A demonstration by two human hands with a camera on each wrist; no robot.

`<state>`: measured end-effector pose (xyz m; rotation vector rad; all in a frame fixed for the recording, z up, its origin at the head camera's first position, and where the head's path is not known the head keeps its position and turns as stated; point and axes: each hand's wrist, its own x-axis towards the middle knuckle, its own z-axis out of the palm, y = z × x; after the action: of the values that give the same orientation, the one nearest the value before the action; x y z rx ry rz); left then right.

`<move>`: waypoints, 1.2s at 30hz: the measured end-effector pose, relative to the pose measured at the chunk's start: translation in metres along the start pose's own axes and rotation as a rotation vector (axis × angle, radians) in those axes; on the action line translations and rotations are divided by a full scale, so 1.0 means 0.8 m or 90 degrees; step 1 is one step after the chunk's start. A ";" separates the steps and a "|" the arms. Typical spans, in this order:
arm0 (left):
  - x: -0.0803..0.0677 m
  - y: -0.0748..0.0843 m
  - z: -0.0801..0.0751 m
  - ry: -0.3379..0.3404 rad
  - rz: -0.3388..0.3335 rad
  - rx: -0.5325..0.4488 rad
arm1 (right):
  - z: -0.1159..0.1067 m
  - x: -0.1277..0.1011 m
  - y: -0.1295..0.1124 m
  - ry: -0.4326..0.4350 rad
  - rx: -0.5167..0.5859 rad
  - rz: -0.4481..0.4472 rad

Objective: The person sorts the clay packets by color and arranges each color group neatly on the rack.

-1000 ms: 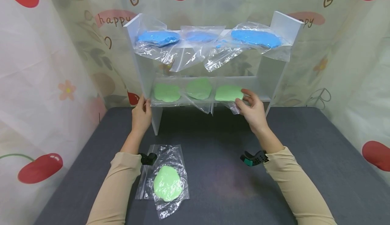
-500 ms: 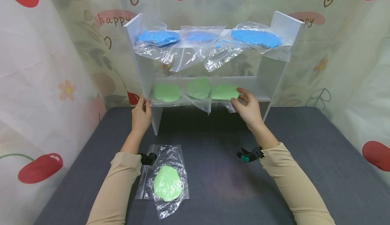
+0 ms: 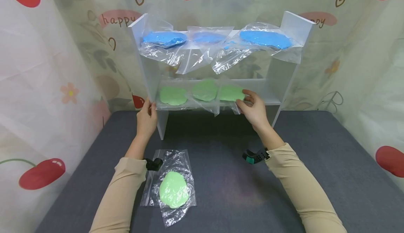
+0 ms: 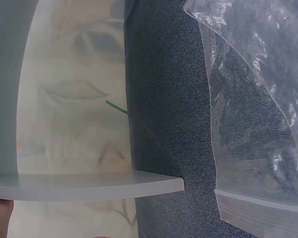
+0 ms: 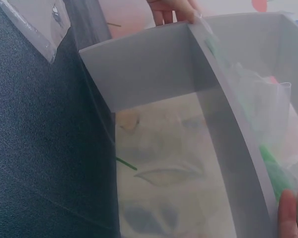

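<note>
A white shelf unit (image 3: 274,92) stands at the back of the table. At the lower board's left end, my left hand (image 3: 147,120) holds the unit's left side panel; its fingers also show in the right wrist view. My right hand (image 3: 256,112) pinches the right edge of a clear bag of flat green clay-like stuff (image 3: 231,93) lying on the lower board. Left of that bag lie a middle green bag (image 3: 205,90), partly overlapped, and a left green bag (image 3: 173,96). In the right wrist view, my right fingertips (image 5: 288,215) sit at the board's edge.
Several clear bags with blue contents (image 3: 265,39) lie on the top board, their ends hanging over the front. On the dark table (image 3: 221,177), another clear bag with a green lump (image 3: 173,190) lies beside the left forearm. A patterned curtain (image 3: 221,1) surrounds the back and sides.
My right hand has slid left along the lower board, and the right green bag has moved left with it, up against the middle one. My left hand has stayed in place.
</note>
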<state>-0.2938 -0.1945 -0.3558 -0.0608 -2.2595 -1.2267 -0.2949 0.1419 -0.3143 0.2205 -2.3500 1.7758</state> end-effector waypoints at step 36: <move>-0.001 -0.002 0.000 -0.002 -0.001 -0.009 | 0.002 0.003 0.001 -0.010 -0.003 0.012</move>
<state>-0.2938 -0.1954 -0.3575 -0.0665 -2.2543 -1.2451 -0.2974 0.1408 -0.3152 0.2134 -2.3739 1.7837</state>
